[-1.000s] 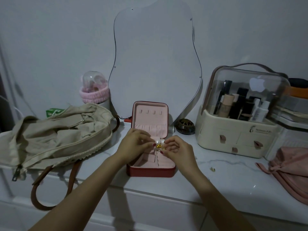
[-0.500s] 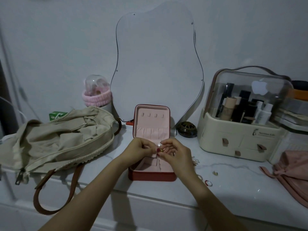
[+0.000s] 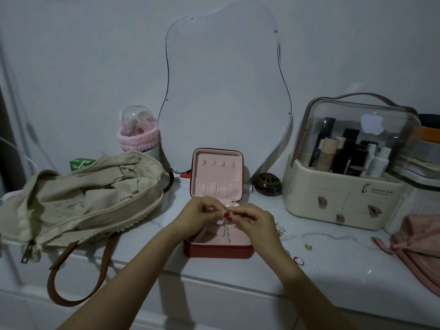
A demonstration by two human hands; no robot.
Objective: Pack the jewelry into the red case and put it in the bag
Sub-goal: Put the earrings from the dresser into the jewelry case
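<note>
The red jewelry case stands open at the middle of the white counter, its pink-lined lid upright. Above its tray, my left hand and my right hand meet, fingertips pinched together on a small gold earring. The piece is mostly hidden by the fingers. A red ring, a small gold piece and a thin chain lie on the counter right of the case. The beige bag lies unzipped at the left, brown straps hanging over the edge.
A wavy mirror leans on the wall behind the case. A cream cosmetics organiser stands at the right, a pink cloth pouch beside it. A dark round dish, a pink headband on a jar and a green box sit at the back.
The view has risen slightly, bringing the ring and chain on the counter into sight. Both hands stay together over the case, working the small earring.
</note>
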